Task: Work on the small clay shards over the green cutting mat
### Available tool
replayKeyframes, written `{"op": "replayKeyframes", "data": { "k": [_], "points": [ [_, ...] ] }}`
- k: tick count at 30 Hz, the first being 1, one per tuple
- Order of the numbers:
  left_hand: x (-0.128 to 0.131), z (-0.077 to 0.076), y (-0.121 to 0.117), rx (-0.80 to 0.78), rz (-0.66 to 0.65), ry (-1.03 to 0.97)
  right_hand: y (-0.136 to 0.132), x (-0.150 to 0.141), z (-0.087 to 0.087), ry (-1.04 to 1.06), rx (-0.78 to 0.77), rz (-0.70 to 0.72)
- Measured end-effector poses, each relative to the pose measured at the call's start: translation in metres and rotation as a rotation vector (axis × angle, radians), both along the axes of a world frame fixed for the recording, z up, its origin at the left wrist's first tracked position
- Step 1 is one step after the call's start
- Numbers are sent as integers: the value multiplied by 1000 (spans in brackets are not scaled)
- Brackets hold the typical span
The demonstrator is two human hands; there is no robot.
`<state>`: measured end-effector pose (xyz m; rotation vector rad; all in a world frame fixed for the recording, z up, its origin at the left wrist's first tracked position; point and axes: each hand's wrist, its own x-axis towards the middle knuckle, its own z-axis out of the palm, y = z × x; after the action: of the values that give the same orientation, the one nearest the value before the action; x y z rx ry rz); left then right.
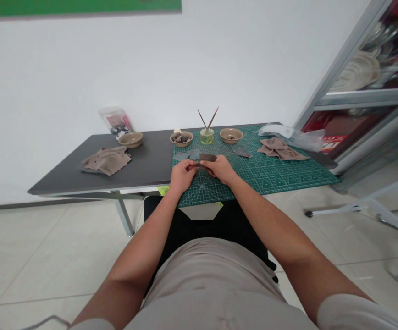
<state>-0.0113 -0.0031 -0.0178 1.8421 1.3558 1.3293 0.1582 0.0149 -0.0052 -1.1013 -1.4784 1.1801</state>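
My right hand point(221, 168) grips a bent, dark brown strip point(207, 157) that looks like sandpaper, its upper edge standing up above the fingers. Pressed close against it, my left hand point(183, 174) has thumb and fingers pinched together. A small dark bit shows between the two hands; what the left fingers hold is too small to tell. Both hands are over the front of the green cutting mat point(271, 176). Just behind them lie grey sheet pieces point(187, 155), and another grey piece point(242, 152) is to the right.
Along the back stand a bowl of dark lumps point(181, 138), a glass jar with two brushes point(207, 135) and a bowl with small bits point(231, 135). Brown cloths point(107, 160) point(281, 149) lie at both sides. At left are another bowl point(130, 139) and a clear container point(115, 121).
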Motion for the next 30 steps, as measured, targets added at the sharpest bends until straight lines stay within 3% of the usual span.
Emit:
{"op": "replayKeyframes", "data": {
  "k": [10,15,23,30],
  "points": [
    [1,2,0,-45,39,-49,0,0,0,109,-68,108],
    [0,0,0,-21,27,-14,-1,-1,2,145,-72,78],
    [2,6,-1,-132,31,-186,-3,-3,3,191,-69,30],
    [2,3,0,-74,43,-64,-2,-2,2,122,-55,39]
  ]
}}
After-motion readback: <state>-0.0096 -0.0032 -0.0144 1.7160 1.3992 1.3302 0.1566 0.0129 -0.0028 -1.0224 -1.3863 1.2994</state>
